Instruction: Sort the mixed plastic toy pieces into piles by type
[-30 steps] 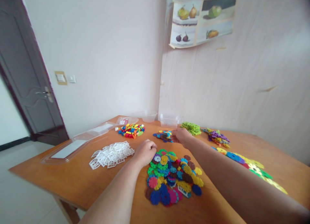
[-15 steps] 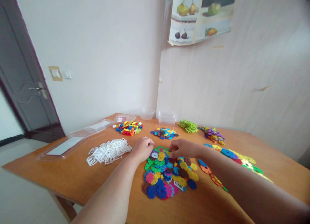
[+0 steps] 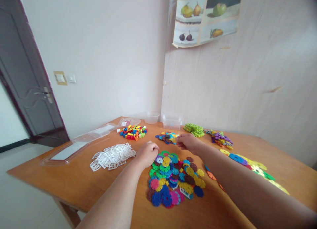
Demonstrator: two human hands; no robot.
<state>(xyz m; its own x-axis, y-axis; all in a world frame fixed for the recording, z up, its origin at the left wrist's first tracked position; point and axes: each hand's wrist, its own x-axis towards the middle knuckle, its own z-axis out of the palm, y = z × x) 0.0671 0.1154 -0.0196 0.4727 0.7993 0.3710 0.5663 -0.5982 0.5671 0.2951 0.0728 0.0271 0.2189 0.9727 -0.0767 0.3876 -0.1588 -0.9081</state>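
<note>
A mixed pile of notched plastic discs (image 3: 164,182) in many colours lies in front of me, with a white lattice piece (image 3: 185,193) among them. My left hand (image 3: 148,154) is closed at the pile's far left edge, its fingers curled; anything inside them is hidden. Beyond that pile, my right hand (image 3: 188,143) reaches to a smaller heap of little discs (image 3: 167,137), mostly blue, yellow and brown. Its fingertips are pinched together at the right side of this heap, and what they hold I cannot make out.
White lattice pieces (image 3: 112,157) lie left, with small coloured bricks (image 3: 132,132) behind. Clear plastic tubs (image 3: 171,121) stand by the wall; flat clear lids (image 3: 66,151) lie left. Green pieces (image 3: 193,130), purple pieces (image 3: 220,138) and larger discs (image 3: 237,158) lie right.
My right hand has moved away from the big mixed pile to the small disc heap farther back. My left hand stays by the mixed pile. The view has shifted slightly.
</note>
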